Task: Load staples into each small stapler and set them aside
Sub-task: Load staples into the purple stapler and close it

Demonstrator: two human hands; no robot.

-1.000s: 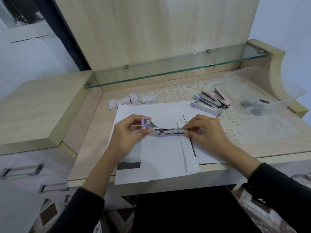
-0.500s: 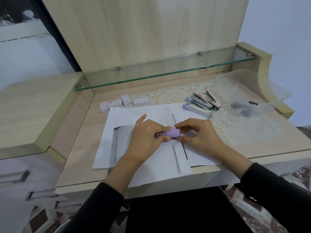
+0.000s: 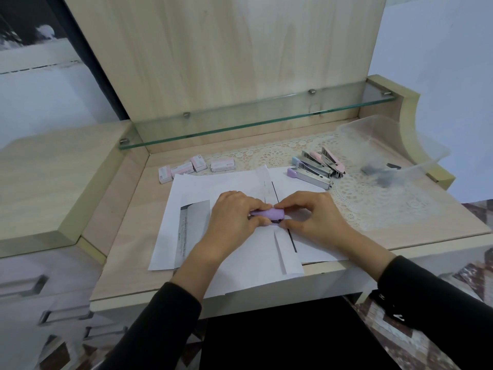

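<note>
Four boxes (image 3: 184, 169) of staples, back left. Left hand (image 3: 232, 220) and right hand (image 3: 314, 217), fingers curled and clamped on either end of closed lilac stapler (image 3: 268, 213), over paper (image 3: 186, 236). More staplers (image 3: 317, 166) back right, near tub (image 3: 400, 140).

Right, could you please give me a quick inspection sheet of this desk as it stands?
Surface: wooden desk, with white paper sheets and a lace mat on it.
Job's things: purple stapler held over the paper, looks closed; four staple boxes at the back; other staplers grouped by the mat.
Clutter: clear plastic tub, blurred dark bits inside.
Hands: left hand and right hand both grip the purple stapler.
Cables: nothing seen.
Surroundings: glass shelf above; drawers at left.
</note>
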